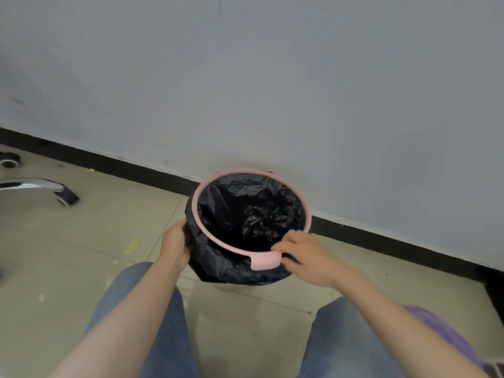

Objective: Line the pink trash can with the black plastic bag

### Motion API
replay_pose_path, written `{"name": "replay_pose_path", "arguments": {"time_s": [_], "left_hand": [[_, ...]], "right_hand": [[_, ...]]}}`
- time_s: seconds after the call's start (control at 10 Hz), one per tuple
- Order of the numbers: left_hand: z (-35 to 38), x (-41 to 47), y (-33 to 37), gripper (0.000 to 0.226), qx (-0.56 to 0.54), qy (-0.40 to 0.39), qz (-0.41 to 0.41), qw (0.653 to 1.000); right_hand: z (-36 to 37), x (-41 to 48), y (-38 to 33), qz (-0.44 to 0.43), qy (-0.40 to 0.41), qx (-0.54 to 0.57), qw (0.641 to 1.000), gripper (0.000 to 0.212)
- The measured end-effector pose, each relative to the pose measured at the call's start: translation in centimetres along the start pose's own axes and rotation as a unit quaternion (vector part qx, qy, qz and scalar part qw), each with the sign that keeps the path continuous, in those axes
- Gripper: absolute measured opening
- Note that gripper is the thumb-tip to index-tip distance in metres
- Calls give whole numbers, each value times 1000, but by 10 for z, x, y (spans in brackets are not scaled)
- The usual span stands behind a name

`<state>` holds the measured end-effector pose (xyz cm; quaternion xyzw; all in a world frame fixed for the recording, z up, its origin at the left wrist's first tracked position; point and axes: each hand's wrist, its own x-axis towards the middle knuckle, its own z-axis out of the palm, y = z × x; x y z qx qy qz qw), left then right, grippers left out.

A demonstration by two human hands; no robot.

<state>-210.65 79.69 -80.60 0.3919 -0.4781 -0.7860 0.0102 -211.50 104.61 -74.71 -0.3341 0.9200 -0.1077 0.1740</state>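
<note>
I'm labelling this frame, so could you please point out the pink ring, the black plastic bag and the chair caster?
pink ring (266,262): head view, its near tab.
black plastic bag (253,214): head view, crumpled inside.
chair caster (66,197): head view, the wheel.

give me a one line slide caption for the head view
Seated person's left hand steadies the bag-draped side while the right hand presses the pink ring over the black plastic bag.

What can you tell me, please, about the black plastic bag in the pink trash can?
The crinkled, glossy black plastic bag sits open inside the round pink trash can, sagging into its hollow. Its top is folded out over the rim and hangs in loose wrinkles down the near outside wall. A pink ring clamps it at the rim. The left hand presses the overhang at the left side; the right hand touches the ring's tab.
</note>
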Motion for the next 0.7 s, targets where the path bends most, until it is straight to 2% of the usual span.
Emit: {"name": "replay_pose_path", "arguments": {"time_s": [0.1,0.2,0.3,0.4,0.5,0.6,0.7], "left_hand": [[-9,-2,2,19,46,36,29,998],[-12,-9,-1,29,200,102,133,965],[-10,-31,-15,44,415,93,297,855],[-5,-43,-35,53,519,31,376,767],[-3,-39,-54,50,580,13,433,690],[-1,-28,-59,42,614,8,496,614],[-4,-19,-63,41,669,-11,512,539]], "right_hand": [[31,-4,1,-3,-31,-30,999,42],[49,-2,-1,10,7,-67,998,43],[61,1,0,16,51,-138,989,38],[62,5,-5,11,68,-179,981,36],[61,15,-12,20,76,-190,979,38],[68,32,-19,25,72,-143,987,39],[59,51,-23,24,94,-71,993,44]]}}
